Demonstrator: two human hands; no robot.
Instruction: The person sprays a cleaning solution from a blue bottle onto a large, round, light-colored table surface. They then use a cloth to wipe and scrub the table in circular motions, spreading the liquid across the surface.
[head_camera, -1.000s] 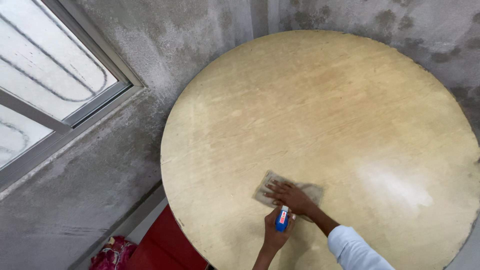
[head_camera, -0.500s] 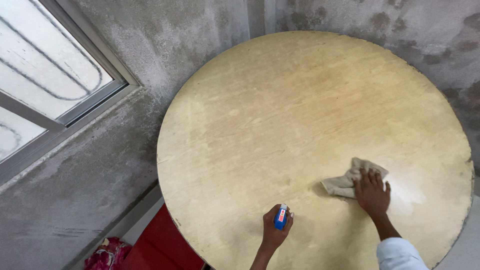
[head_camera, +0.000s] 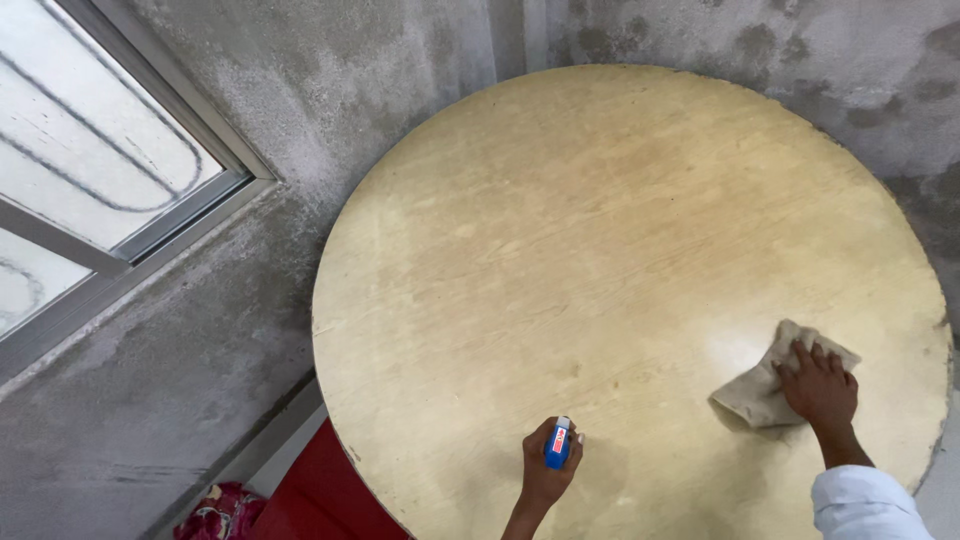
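A round pale wooden table (head_camera: 560, 230) fills most of the view. My right hand (head_camera: 820, 385) presses flat on a crumpled beige cloth (head_camera: 755, 395) near the table's right edge. A light blue sleeve (head_camera: 865, 505) covers that arm. My left hand (head_camera: 548, 465) is closed around a small blue spray bottle (head_camera: 557, 443), held upright over the table's near edge.
Rough grey concrete wall (head_camera: 330, 80) surrounds the table at the back and left. A metal-framed window (head_camera: 90, 170) with frosted glass sits at upper left. Under the table's near-left edge lie a red surface (head_camera: 320, 500) and a pink patterned cloth (head_camera: 215, 512).
My right hand has slid the cloth across the table from beside the bottle to the right edge. The left hand with the bottle has stayed in place.
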